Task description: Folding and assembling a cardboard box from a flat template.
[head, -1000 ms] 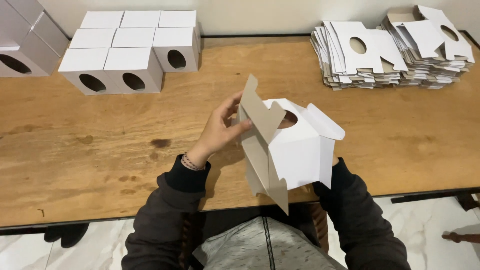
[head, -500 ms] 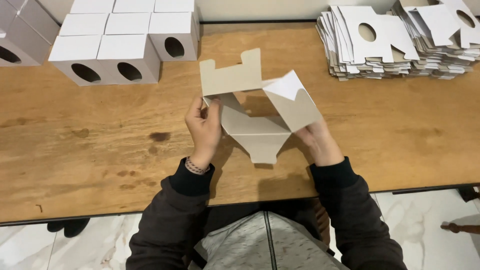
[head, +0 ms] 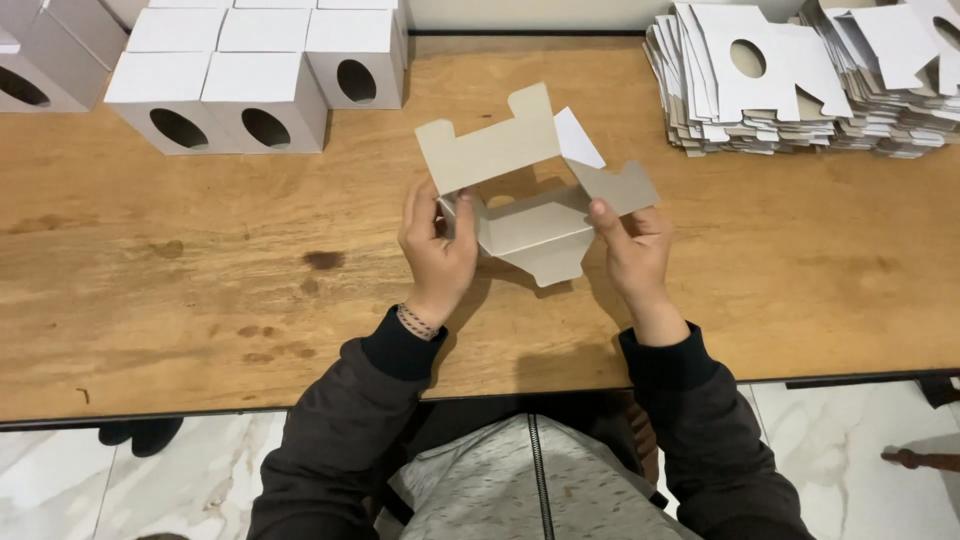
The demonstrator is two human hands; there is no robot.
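Note:
A half-folded cardboard box (head: 535, 215), grey inside and white outside, sits low over the wooden table (head: 200, 250) in the middle of the view. My left hand (head: 437, 250) grips its left side, fingers curled over a folded flap. My right hand (head: 633, 250) pinches the right flap with thumb and fingers. One tabbed flap stands up at the back; other flaps lie folded inward across the box's base.
Several finished white boxes (head: 260, 70) with oval holes stand in rows at the back left. Two stacks of flat white box blanks (head: 760, 80) lie at the back right. The table's front edge is close to my body, with marble floor (head: 150, 480) below.
The box has gone from held upright in the air to lying low over the table with its bottom flaps being folded in. Both hands have shifted onto its sides.

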